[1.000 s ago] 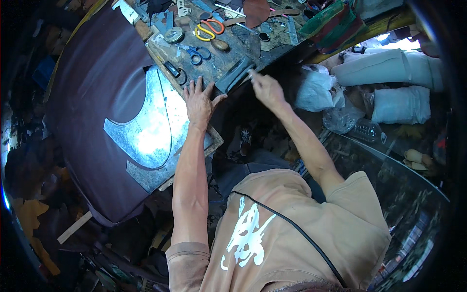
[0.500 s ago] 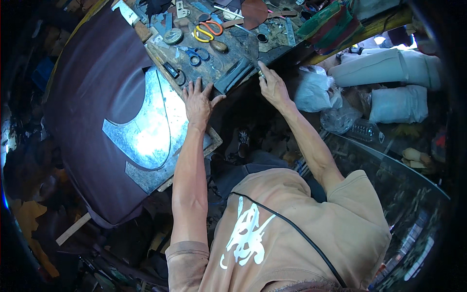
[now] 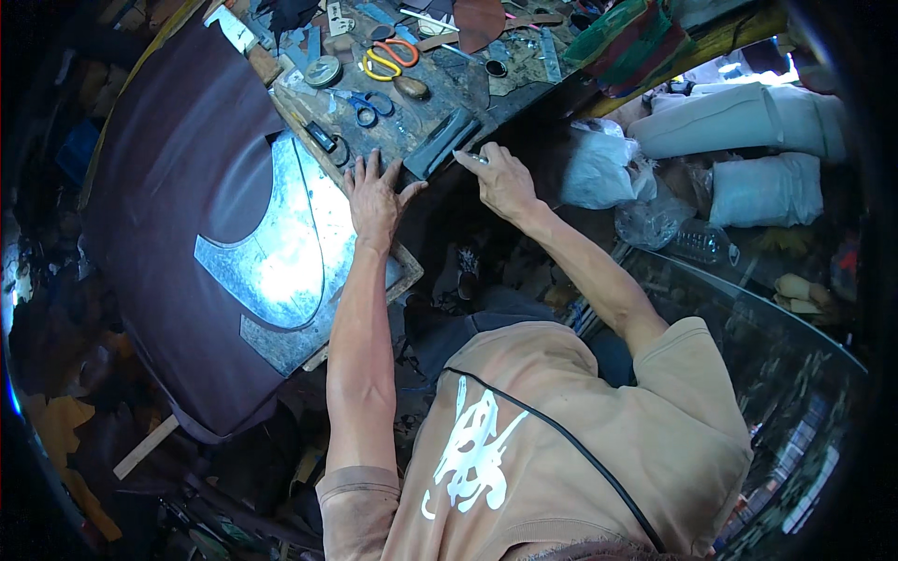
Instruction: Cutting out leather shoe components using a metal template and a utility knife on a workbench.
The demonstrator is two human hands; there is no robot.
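Note:
My left hand (image 3: pixel 376 208) lies flat at the bench edge, fingers spread, holding nothing. Its fingertips are beside a long dark grey block (image 3: pixel 441 145) that looks like a sharpening stone. At the block's near right side, my right hand (image 3: pixel 508 185) is closed round a slim metal tool (image 3: pixel 479 158), mostly hidden by the fingers, with the index finger pointing along it. Left of my left hand, a shiny curved sheet (image 3: pixel 281 248) with a dark line on it rests over dark brown leather (image 3: pixel 150 234).
On the bench (image 3: pixel 421 107) lie blue-handled scissors (image 3: pixel 371 109), orange-and-yellow-handled scissors (image 3: pixel 391 60), a round tin (image 3: pixel 323 71) and leather scraps. White wrapped rolls (image 3: pixel 716 131) and plastic bags stand to the right, beyond a glass-topped surface (image 3: pixel 748 346).
My right hand has drawn down and to the left, from the block's far end toward its near side, still gripping the tool. My left hand has barely shifted.

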